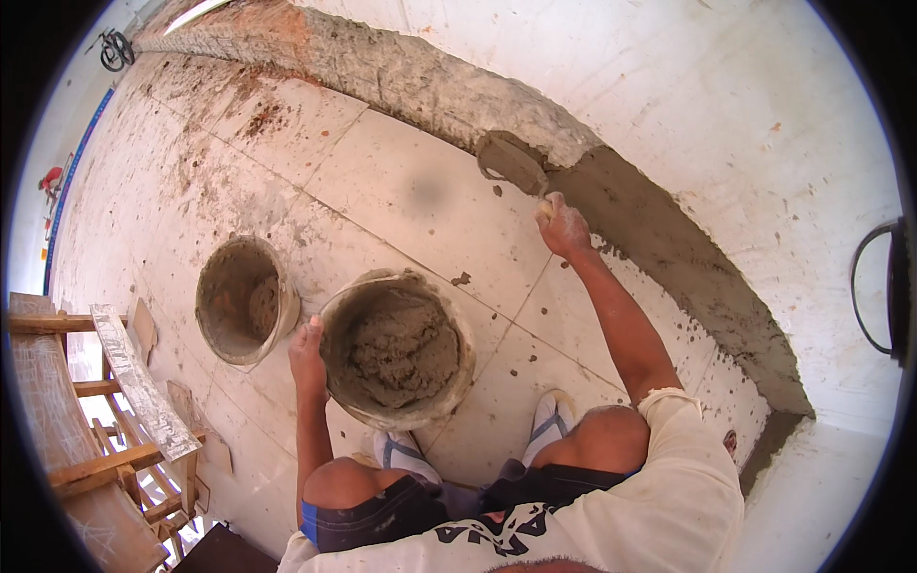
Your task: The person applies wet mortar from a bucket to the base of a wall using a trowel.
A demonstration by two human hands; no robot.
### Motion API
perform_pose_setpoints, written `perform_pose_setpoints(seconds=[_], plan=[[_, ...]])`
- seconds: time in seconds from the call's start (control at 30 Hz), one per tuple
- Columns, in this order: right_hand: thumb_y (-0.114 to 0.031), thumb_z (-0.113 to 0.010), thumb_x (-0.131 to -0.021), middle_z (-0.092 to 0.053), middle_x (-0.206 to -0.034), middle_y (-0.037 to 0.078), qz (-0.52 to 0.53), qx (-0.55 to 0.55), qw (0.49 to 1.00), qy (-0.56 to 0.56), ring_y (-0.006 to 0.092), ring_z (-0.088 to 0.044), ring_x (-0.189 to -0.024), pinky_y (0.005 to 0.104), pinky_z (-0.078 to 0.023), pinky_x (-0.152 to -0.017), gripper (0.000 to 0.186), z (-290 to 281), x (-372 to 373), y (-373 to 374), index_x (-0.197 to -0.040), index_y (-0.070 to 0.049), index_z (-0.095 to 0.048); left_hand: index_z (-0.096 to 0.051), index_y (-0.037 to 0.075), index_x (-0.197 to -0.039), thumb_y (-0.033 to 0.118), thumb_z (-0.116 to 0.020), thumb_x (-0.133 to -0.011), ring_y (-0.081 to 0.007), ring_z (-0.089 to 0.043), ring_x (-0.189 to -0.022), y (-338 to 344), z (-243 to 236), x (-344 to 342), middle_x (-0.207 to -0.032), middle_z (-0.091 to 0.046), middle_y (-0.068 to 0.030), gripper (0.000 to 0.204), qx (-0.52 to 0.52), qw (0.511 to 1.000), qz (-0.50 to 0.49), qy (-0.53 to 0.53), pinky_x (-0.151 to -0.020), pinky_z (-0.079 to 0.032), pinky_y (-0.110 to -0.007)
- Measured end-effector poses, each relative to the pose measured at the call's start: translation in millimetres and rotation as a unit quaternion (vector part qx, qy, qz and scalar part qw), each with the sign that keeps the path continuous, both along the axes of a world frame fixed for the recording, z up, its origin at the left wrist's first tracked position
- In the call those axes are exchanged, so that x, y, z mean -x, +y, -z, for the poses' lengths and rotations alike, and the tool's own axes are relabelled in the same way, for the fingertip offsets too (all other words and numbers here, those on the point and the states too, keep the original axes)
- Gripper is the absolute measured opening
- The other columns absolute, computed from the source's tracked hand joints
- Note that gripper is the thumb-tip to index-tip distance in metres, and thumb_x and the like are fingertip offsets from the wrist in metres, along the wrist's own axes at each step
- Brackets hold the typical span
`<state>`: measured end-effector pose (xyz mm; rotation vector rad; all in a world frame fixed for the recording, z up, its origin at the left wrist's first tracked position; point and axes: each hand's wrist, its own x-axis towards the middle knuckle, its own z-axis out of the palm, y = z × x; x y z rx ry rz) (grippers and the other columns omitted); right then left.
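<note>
My right hand point(564, 227) is closed round the handle of a trowel point(513, 164). Its mortar-smeared blade is up against the rough, stripped band point(420, 81) along the foot of the white wall. Nearer me, the same band carries smooth wet grey mortar point(659, 229). My left hand point(308, 358) grips the rim of a bucket point(468, 368) standing on the floor in front of my knees. A thick heap of grey mortar point(401, 349) lies inside it. Farther left stands a second bucket point(287, 304), coated with mortar inside.
Pale floor tiles point(401, 162) are spotted with mortar crumbs. At the left are a wooden trestle point(105, 468) and a long mortar-stained straightedge board point(143, 382). A black object with a looped handle point(896, 286) is at the right. A bicycle point(117, 51) stands far off.
</note>
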<state>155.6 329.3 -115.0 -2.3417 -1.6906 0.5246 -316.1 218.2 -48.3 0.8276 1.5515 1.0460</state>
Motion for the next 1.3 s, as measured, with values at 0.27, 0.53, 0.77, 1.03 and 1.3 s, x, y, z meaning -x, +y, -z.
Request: perform_pose_setpoints(seconds=[0.27,0.53,0.77,1.03,1.3], plan=[[-0.040,-0.066,-0.090,-0.068,-0.100,0.021,-0.060,-0.075,0.994,0.050,0.0365,-0.066,-0.091,0.0466,-0.051,-0.082,0.043,-29.2,-46.4,7.8,-0.117,-0.008,-0.059,-0.070,0.001,-0.101,0.036,-0.058,-0.103,-0.0102,-0.057,-0.085,1.4,-1.1,-3.8,-0.094,-0.066,-0.0009,0.036,-0.016,1.000,0.004,-0.014,-0.079,-0.046,-0.026],[-0.037,-0.071,-0.087,-0.072,-0.096,0.013,0.074,0.012,0.975,0.211,0.0319,-0.069,-0.085,0.0414,-0.053,-0.076,0.040,-74.2,-74.9,-24.2,-0.112,-0.007,-0.065,-0.070,0.002,-0.102,0.035,-0.057,-0.103,-0.0101,-0.057,-0.084,-2.1,4.4,5.7,-0.093,-0.066,-0.0008,0.035,-0.012,1.000,-0.007,-0.019,-0.077,-0.046,-0.027],[-0.037,-0.069,-0.087,-0.068,-0.092,0.022,0.003,-0.161,0.986,0.031,0.0421,-0.067,-0.085,0.0477,-0.053,-0.076,0.037,-50.6,-79.2,-88.2,-0.105,-0.005,-0.060,-0.067,-0.001,-0.109,0.038,-0.056,-0.102,-0.0150,-0.061,-0.091,-1.7,7.0,7.9,-0.103,-0.067,-0.0059,0.041,-0.002,1.000,0.009,0.008,-0.083,-0.050,-0.031],[-0.032,-0.064,-0.088,-0.069,-0.099,0.025,-0.051,-0.062,0.997,-0.016,0.0431,-0.067,-0.097,0.0517,-0.051,-0.087,0.046,24.4,-12.9,-31.1,-0.122,-0.004,-0.052,-0.068,-0.002,-0.112,0.037,-0.057,-0.103,-0.0135,-0.060,-0.090,0.8,0.0,2.6,-0.102,-0.068,-0.0052,0.041,0.010,1.000,-0.004,-0.007,-0.083,-0.049,-0.030],[-0.032,-0.062,-0.087,-0.067,-0.109,0.029,-0.048,0.021,0.999,-0.002,0.0451,-0.064,-0.106,0.0524,-0.050,-0.093,0.045,27.7,19.2,53.6,-0.118,0.001,-0.056,-0.068,-0.003,-0.115,0.037,-0.058,-0.102,-0.0144,-0.060,-0.093,-0.9,8.9,8.7,-0.105,-0.068,-0.0058,0.043,0.005,1.000,-0.005,-0.014,-0.085,-0.049,-0.031]])
